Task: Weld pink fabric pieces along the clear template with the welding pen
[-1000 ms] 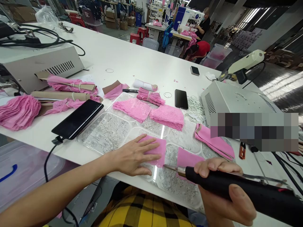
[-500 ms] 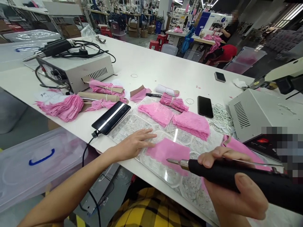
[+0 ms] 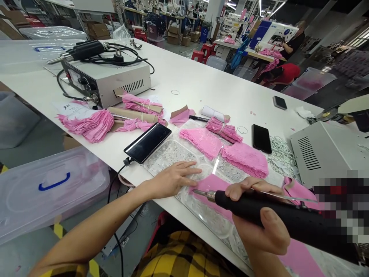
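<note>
My left hand (image 3: 174, 179) lies with its fingers stretched over a clear plastic sheet (image 3: 165, 152), fingertips at the left edge of a flat pink fabric piece (image 3: 211, 184). Wrapped around a thick black handheld tool (image 3: 259, 206) with a pointed metal tip is my right hand (image 3: 268, 227). The tip is over the fabric's left part, near my left fingers; I cannot tell whether it touches. Just beyond are two stacks of pink lace pieces, the left stack (image 3: 201, 141) and the right stack (image 3: 245, 158). More pink fabric (image 3: 301, 256) shows below my right hand.
A phone with a cable (image 3: 148, 143) lies left of the sheet. Tied pink bundles (image 3: 141, 104) lie by a grey control box (image 3: 123, 82) bearing another black tool. A second phone (image 3: 261, 139), white elastic loops (image 3: 281, 154) and another grey box (image 3: 325, 154) are on the right.
The tool in my right hand has moved left across the fabric, its tip nearer my left fingers. My left hand stays beside the fabric. The whole view has shifted slightly.
</note>
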A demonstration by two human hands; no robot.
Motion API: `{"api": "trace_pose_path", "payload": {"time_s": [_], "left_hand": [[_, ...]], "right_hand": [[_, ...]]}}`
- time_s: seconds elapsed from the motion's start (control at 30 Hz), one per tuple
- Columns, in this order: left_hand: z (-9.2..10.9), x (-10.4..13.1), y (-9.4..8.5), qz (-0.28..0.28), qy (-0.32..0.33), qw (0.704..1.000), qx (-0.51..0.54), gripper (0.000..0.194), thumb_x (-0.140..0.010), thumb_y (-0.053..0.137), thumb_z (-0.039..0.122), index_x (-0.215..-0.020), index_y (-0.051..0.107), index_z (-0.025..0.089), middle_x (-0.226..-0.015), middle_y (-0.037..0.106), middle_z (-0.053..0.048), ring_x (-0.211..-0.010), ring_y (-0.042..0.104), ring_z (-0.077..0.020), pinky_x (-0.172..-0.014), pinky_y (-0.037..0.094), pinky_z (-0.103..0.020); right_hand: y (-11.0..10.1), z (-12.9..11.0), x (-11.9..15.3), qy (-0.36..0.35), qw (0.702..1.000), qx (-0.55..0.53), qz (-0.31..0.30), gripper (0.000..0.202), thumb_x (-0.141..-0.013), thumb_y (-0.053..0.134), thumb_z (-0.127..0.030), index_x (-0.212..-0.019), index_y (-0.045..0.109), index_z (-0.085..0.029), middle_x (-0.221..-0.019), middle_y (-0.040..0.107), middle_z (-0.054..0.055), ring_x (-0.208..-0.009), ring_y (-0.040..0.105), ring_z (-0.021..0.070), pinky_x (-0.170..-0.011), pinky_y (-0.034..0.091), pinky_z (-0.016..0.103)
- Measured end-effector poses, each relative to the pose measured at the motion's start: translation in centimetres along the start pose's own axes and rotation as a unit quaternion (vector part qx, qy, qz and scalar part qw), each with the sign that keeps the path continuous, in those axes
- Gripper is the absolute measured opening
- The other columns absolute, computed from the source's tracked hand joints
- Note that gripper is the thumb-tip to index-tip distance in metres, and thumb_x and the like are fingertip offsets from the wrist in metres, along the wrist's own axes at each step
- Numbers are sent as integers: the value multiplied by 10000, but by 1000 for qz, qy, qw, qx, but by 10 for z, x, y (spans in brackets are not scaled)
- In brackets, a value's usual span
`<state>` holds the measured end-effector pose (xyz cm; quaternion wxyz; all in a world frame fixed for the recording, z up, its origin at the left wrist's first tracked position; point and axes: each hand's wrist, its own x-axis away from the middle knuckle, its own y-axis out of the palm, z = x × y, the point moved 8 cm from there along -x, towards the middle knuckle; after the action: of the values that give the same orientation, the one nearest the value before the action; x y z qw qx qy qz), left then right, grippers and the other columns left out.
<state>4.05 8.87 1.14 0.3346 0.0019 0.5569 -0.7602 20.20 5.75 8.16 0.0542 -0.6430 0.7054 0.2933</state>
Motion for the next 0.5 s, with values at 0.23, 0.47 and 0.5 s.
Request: {"api": "trace_pose_path", "payload": {"time_s": [0.23, 0.47, 0.5], "left_hand": [[1, 1, -3, 12, -1, 1000, 8, 474, -748, 486, -99, -1025, 724, 203, -1378, 557, -47, -1368, 401, -291, -1055, 440, -457], [3, 0, -6, 33, 6, 999, 4, 451, -754, 489, -93, -993, 736, 199, -1357, 576, -44, -1352, 424, -292, -1042, 456, -447], [3, 1, -6, 34, 6, 999, 2, 453, -752, 490, -94, -992, 736, 200, -1355, 577, -42, -1350, 426, -291, -1040, 458, -446]], "right_hand": [[1, 5, 0, 2, 1000, -6, -5, 197, -787, 609, -304, -942, 620, -183, -877, 556, 26, -617, 601, 140, -601, 509, 358], [5, 7, 0, -3, 1000, 3, -9, 193, -794, 602, -309, -946, 617, -190, -864, 555, 22, -613, 597, 140, -590, 519, 362], [6, 7, 0, -2, 1000, 4, -10, 190, -796, 601, -310, -945, 618, -193, -863, 555, 21, -614, 597, 139, -583, 521, 359]]}}
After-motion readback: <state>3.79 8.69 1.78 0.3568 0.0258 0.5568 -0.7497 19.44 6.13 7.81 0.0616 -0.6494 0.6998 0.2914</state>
